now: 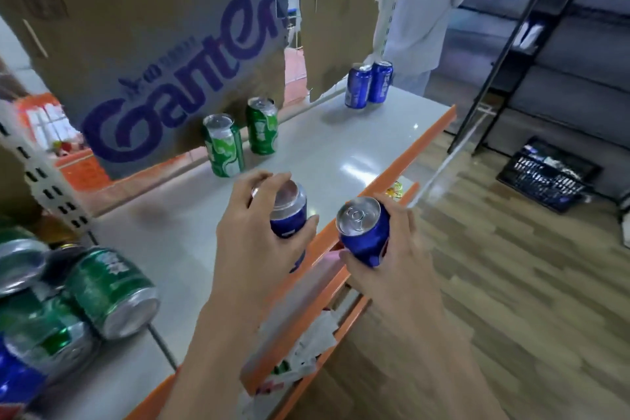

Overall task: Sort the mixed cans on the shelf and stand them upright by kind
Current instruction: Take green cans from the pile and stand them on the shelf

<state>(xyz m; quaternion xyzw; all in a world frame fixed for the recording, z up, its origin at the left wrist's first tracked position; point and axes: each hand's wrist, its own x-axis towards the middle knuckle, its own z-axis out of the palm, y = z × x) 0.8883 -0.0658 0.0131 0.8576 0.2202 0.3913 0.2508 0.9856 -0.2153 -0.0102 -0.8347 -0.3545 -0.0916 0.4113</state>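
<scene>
- Left grip [259, 225]: curled around a blue can [288, 215], held about upright over the front part of the shelf [341, 147]; whether touching the shelf or not, cannot tell.
- Right grip [385, 259]: curled around a second blue can [366, 232], tilted, held just past the orange front edge [422, 143] of the shelf.
- Already sorted, judging from the layout: two blue cans [368, 85] upright and side by side at the far end of the shelf; two green cans [242, 140] upright near the middle, close to the torn cardboard box [143, 44].
- Not yet sorted: a heap of cans [68, 300] at the near left, lying on their sides, mostly green, with some blue at the bottom corner; exact number not clear.
- Probably a fairly early stage: four cans placed, two in the hands, the heap waiting.
- Likely next for both held cans: a place beside the far blue pair, well apart from the hands now.
- Also visible: a black crate [549, 174] on the wooden floor and a person in white [426, 10] behind the shelf.
</scene>
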